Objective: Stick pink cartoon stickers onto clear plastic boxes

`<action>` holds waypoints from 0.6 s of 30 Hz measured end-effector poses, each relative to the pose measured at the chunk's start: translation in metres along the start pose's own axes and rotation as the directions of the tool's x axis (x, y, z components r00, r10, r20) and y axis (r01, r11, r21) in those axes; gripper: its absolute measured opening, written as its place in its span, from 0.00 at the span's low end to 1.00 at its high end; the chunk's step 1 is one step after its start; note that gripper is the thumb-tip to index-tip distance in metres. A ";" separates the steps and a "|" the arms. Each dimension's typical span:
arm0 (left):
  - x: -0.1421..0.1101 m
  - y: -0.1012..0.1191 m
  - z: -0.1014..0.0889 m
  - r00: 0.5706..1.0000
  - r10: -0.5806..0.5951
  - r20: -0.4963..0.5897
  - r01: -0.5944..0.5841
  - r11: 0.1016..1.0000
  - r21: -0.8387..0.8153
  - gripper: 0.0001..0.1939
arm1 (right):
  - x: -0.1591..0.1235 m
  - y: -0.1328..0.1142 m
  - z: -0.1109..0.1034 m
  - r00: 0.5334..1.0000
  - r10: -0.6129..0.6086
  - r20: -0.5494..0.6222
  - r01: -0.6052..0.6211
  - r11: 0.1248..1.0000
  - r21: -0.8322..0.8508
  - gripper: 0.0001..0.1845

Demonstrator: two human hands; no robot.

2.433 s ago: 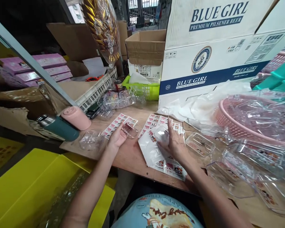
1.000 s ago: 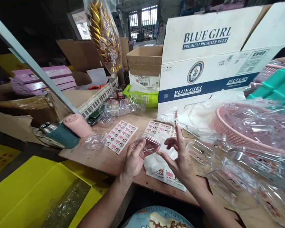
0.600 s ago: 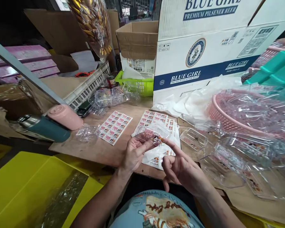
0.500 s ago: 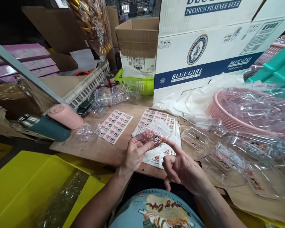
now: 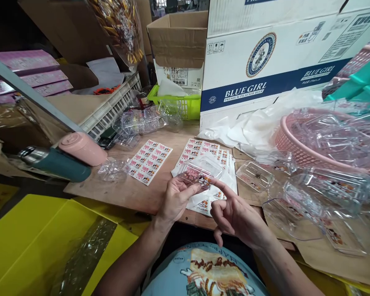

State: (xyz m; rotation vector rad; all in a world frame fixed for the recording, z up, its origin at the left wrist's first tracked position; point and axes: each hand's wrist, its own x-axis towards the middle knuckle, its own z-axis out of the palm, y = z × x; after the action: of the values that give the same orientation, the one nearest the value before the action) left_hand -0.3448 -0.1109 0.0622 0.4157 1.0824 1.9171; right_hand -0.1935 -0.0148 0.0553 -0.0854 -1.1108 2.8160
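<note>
Here, clear tray (image 5: 189, 174) is pinched by left hand (image 5: 174, 199); right index extended, wooden table (image 5: 111, 193) bordered by cartons.

The single view looks from the wearer's head, forward and steeply down, close over the near edge of the counter (image 5: 111, 192); the hands (image 5: 174, 199) sit low in the middle, the printed carton (image 5: 237, 70) rises beyond, and no second view shares the scene
</note>
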 end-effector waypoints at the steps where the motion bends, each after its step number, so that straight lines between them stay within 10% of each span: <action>1: 0.000 -0.001 -0.001 1.000 0.001 0.000 -0.001 1.000 -0.001 0.11 | 0.001 0.000 0.000 1.000 -0.002 0.002 0.002 1.000 -0.001 0.35; 18: -0.001 0.001 -0.008 0.999 0.006 0.051 -0.003 0.998 -0.059 0.11 | 0.004 0.008 0.002 0.995 -0.039 -0.091 0.033 0.997 -0.069 0.35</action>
State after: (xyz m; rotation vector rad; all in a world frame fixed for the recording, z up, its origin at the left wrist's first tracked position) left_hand -0.3495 -0.1160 0.0584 0.4321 0.9894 1.9268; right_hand -0.1982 -0.0212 0.0517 -0.1970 -1.1738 2.7133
